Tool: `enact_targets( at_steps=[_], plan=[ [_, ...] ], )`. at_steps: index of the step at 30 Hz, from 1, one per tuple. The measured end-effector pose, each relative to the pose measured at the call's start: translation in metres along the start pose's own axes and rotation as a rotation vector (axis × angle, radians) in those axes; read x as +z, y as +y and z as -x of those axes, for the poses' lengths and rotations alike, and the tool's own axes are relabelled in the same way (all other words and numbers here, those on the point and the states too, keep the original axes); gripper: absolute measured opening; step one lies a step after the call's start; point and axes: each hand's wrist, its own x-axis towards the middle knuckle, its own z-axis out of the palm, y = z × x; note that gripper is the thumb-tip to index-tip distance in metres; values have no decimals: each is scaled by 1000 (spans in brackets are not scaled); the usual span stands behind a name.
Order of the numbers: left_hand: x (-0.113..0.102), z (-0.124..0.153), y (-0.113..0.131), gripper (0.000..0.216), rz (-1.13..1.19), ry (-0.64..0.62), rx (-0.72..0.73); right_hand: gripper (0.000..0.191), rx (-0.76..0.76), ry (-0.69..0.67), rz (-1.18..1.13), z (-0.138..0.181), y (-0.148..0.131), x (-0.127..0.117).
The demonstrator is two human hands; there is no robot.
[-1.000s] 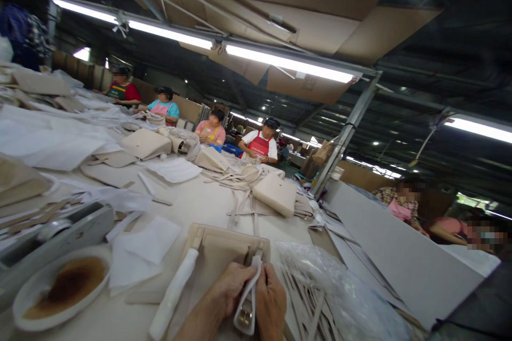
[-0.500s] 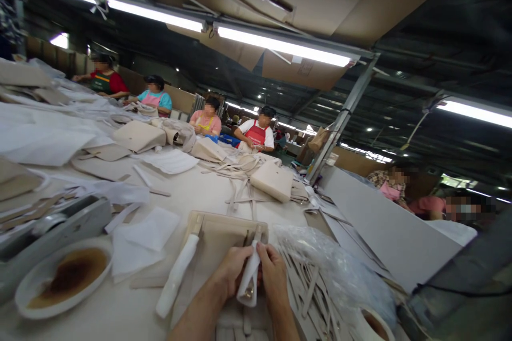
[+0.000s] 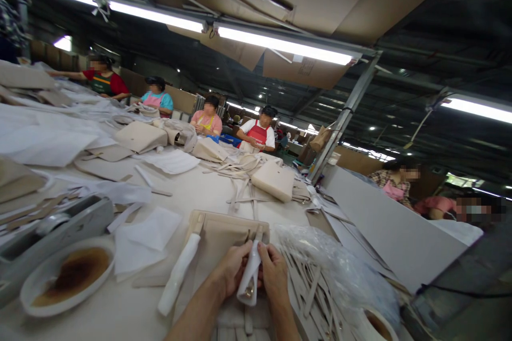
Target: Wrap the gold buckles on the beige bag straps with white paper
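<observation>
- The white-wrapped strap point(image 3: 250, 273) stands nearly upright between both hands, just above the near edge of the beige bag point(image 3: 224, 237) lying flat on the table point(image 3: 192, 192).
- The left hand point(image 3: 234, 272) has its fingers closed on the strap's left side; the right hand point(image 3: 274, 274) pinches its upper end between thumb and forefinger.
- A metal fitting shows at the strap's lower end, so the wrap looks only partly dealt with there; the bag's other handle point(image 3: 178, 274) lies fully wrapped on the left.
- To the left stands a shallow white dish point(image 3: 66, 277) of brown liquid; to the right, a clear plastic bag point(image 3: 332, 272) over cut beige strips.
- Farther along the pale table lie more finished bags point(image 3: 274, 180) and white sheets.
- 4 other workers sit at the far end under long tube lights point(image 3: 280, 48) and cardboard panels.
</observation>
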Motion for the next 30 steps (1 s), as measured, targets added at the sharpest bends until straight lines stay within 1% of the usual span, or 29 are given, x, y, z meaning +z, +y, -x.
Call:
enact_targets(
  at_steps=[2, 4, 6, 8, 10, 12, 13, 16, 19, 24, 26, 28, 30],
  plan=[
    [0, 1, 3, 52, -59, 26, 1, 45, 7, 0, 3, 0, 1, 1],
    [0, 4, 8, 53, -259, 107, 95, 45, 7, 11, 10, 0, 1, 1],
    [0, 10, 16, 44, -451, 207, 224, 44, 2, 24, 18, 0, 0, 1],
    [-1, 19, 26, 26, -585, 272, 389, 44, -3, 30, 21, 0, -1, 0],
    [-1, 26, 34, 12, -731, 256, 591, 44, -5, 27, 19, -1, -3, -1],
    [-1, 30, 38, 16, -897, 182, 757, 44, -6, 19, 10, -1, -4, -1],
    [-1, 31, 38, 19, -954, 145, 801, 44, -7, 14, 4, -1, -4, -2],
    [-1, 28, 32, 20, -1010, 96, 826, 43, -9, 5, -14, -1, -3, -2],
    [-2, 23, 26, 17, -997, 78, 840, 43, -3, -6, -27, -1, -2, -3],
    [-7, 19, 23, 16, -1010, 12, 841, 45, 9, -39, -47, -2, 2, -2],
    [-7, 17, 21, 14, -1063, 14, 824, 44, 13, -41, -46, -3, 3, -2],
    [-7, 16, 19, 13, -1115, 47, 794, 43, 19, -39, -44, -3, 5, -2],
    [-7, 16, 21, 13, -1089, 81, 762, 43, 22, -38, -43, -4, 6, -2]
  ],
)
